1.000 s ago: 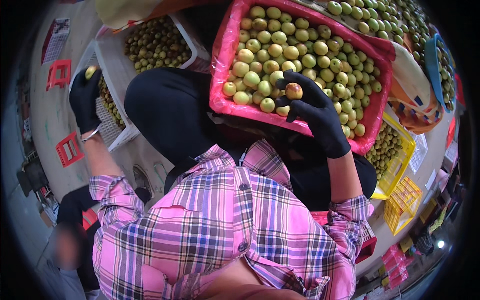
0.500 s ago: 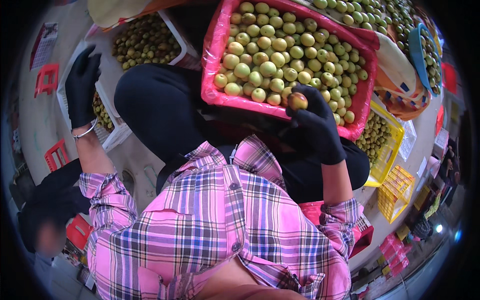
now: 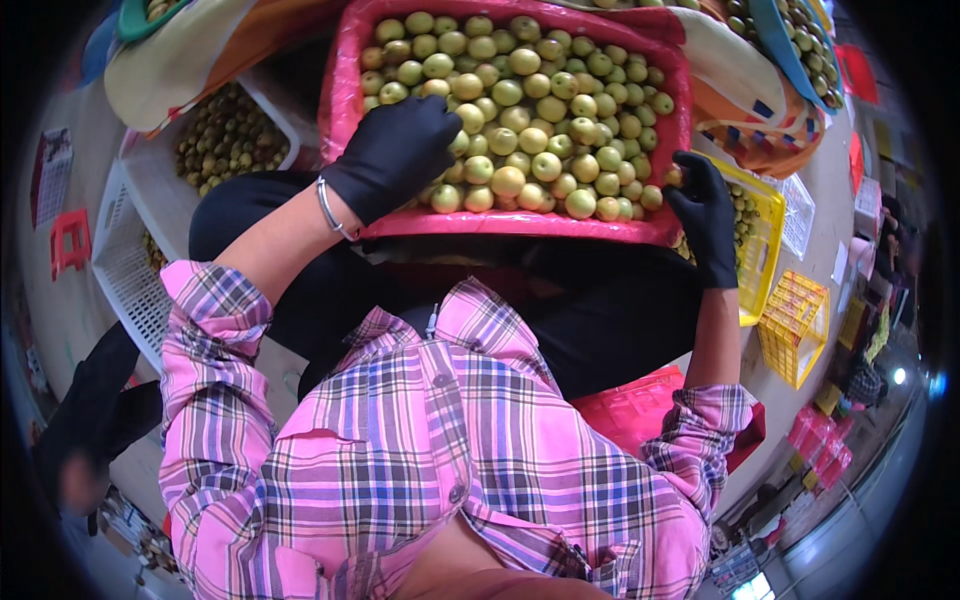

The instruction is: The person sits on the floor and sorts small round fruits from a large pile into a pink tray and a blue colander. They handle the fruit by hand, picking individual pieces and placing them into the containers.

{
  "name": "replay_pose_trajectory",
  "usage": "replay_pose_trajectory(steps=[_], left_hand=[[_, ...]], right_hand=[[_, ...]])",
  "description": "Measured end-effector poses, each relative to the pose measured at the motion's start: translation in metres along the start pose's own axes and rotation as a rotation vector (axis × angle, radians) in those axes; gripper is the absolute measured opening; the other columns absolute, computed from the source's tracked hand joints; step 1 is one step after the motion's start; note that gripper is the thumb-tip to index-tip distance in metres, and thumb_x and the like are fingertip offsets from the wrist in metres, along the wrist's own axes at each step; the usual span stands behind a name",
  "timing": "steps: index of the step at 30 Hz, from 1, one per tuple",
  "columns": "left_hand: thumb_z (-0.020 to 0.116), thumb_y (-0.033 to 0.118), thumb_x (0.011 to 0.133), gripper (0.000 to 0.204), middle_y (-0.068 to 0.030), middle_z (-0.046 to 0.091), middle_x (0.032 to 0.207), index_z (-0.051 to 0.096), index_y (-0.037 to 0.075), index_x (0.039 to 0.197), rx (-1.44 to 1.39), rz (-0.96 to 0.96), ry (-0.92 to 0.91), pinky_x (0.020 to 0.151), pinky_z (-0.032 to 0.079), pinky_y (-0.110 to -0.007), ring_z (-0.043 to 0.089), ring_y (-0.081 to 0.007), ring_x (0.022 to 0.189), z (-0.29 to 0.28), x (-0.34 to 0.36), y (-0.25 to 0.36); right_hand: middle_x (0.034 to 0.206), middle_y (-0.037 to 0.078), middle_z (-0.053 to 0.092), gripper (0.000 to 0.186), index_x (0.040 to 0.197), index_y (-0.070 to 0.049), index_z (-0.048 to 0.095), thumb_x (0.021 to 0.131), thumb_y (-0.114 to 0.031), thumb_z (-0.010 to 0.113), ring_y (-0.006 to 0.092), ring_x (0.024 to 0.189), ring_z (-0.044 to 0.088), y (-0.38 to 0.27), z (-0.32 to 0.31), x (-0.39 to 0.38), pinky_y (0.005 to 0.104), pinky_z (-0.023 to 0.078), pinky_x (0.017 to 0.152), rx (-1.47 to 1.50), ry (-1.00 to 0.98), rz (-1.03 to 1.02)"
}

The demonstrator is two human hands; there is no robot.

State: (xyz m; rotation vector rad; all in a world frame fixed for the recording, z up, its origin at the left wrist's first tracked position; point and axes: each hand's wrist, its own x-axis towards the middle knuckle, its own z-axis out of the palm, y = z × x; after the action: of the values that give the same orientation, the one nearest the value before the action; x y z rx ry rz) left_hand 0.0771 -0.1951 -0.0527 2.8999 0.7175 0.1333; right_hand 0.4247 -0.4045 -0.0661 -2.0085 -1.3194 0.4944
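- Currently, the left hand (image 3: 400,155), black-gloved, is being held over the left side of the red-lined crate (image 3: 520,226), fingers curled down at the green fruit (image 3: 525,140); fingertips are being hidden, so grip cannot be told.
- Right hand (image 3: 706,220), same glove, is being held just beside the crate's lower right corner, thumb and fingers bent, gap narrow; a single fruit (image 3: 673,177) is being partly exposed there, grip cannot be confirmed.
- Green fruit is being contained in the lined crate, spread across its full width.
- Yellow crate (image 3: 762,250), more fruit inside, is being partly covered by the right hand.
- Darker fruit (image 3: 232,140) is being held in a white crate (image 3: 268,105), upper left.
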Motion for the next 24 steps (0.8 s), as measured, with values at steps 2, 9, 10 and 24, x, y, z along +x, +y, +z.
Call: replay_pose_trajectory(steps=[2, 9, 10, 24], left_hand=[[0.069, 0.018, 0.076, 0.022, -0.0102, 0.060, 0.090, 0.060, 0.009, 0.094, -0.031, 0.019, 0.011, 0.065, 0.052, -0.041, 0.063, -0.0302, 0.080, -0.001, -0.001, 0.001], [0.061, 0.009, 0.078, 0.014, -0.0096, 0.057, 0.089, 0.061, 0.009, 0.092, -0.103, 0.132, 0.056, 0.065, 0.052, -0.039, 0.062, -0.0301, 0.078, -0.003, 0.003, 0.007], [0.060, 0.008, 0.079, 0.013, -0.0096, 0.057, 0.089, 0.061, 0.008, 0.091, -0.129, 0.139, 0.052, 0.065, 0.052, -0.039, 0.062, -0.0301, 0.078, -0.003, 0.002, 0.007], [0.059, 0.009, 0.079, 0.019, -0.0101, 0.056, 0.090, 0.059, 0.008, 0.098, -0.134, 0.036, 0.069, 0.062, 0.051, -0.040, 0.062, -0.0288, 0.072, -0.007, -0.009, 0.020]], right_hand=[[0.102, 0.004, 0.064, 0.044, 0.118, -0.012, 0.061, 0.076, -0.001, 0.069, 0.0179, 0.085, 0.063, -0.012, 0.004, 0.005, 0.0310, 0.051, 0.078, -0.123, 0.046, -0.120], [0.097, 0.009, 0.063, 0.039, 0.113, -0.016, 0.063, 0.077, -0.002, 0.065, 0.0288, 0.087, 0.064, -0.024, 0.017, 0.038, 0.0372, 0.051, 0.073, -0.311, 0.006, -0.268], [0.096, 0.009, 0.062, 0.038, 0.113, -0.016, 0.063, 0.077, -0.002, 0.065, 0.0298, 0.087, 0.064, -0.023, 0.018, 0.039, 0.0381, 0.051, 0.073, -0.349, -0.013, -0.281], [0.094, 0.011, 0.064, 0.037, 0.111, -0.011, 0.062, 0.076, -0.015, 0.074, 0.0321, 0.088, 0.064, -0.095, 0.069, 0.084, 0.0407, 0.052, 0.075, -0.273, -0.048, -0.408]])
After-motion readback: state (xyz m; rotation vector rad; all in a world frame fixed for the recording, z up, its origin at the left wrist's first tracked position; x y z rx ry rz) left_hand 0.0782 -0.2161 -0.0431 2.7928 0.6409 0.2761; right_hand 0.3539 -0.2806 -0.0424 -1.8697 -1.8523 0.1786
